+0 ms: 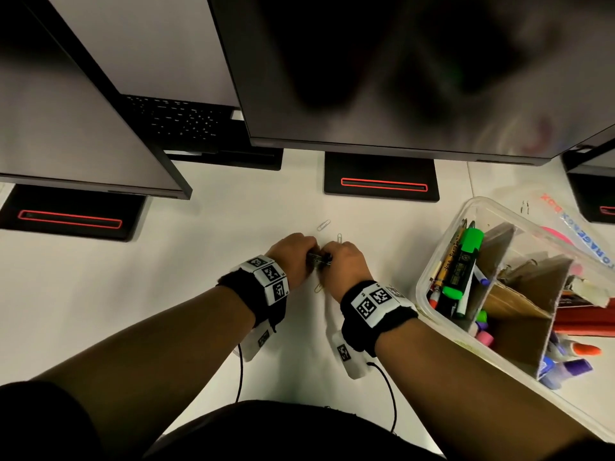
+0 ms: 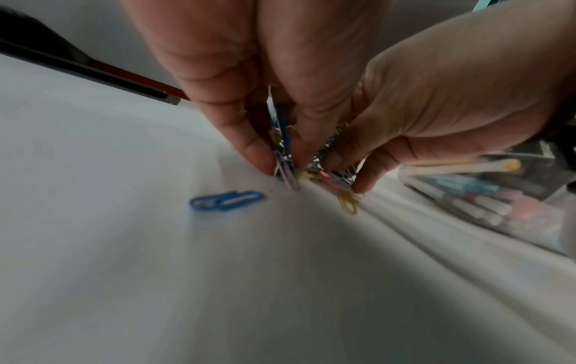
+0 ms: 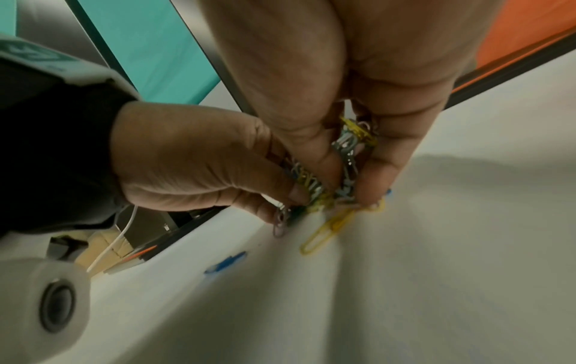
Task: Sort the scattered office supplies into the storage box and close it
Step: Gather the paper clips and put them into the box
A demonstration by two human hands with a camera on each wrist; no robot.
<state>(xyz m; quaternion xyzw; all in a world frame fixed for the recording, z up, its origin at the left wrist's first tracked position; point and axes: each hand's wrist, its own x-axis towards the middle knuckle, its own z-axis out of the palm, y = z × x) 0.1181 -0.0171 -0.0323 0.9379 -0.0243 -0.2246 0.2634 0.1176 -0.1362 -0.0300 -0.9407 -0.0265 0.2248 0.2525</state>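
My two hands meet over a bunch of coloured paper clips (image 1: 319, 259) in the middle of the white desk. My left hand (image 1: 296, 251) pinches its side of the bunch (image 2: 288, 157) with curled fingertips pressed to the desk. My right hand (image 1: 342, 261) pinches the other side (image 3: 349, 157). Loose clips lie around them: a blue one (image 2: 226, 200), a yellow one (image 3: 330, 229), a white one (image 1: 323, 225) further back. The clear storage box (image 1: 432, 261) stands open at the right, with pens, markers and cardboard dividers inside.
Monitors hang over the back of the desk, with their black bases (image 1: 381, 178) behind the hands. The box lid (image 1: 565, 221) lies behind the box, and small staples (image 1: 525, 207) sit beside it. White desk surface (image 1: 166, 311) stretches to the left.
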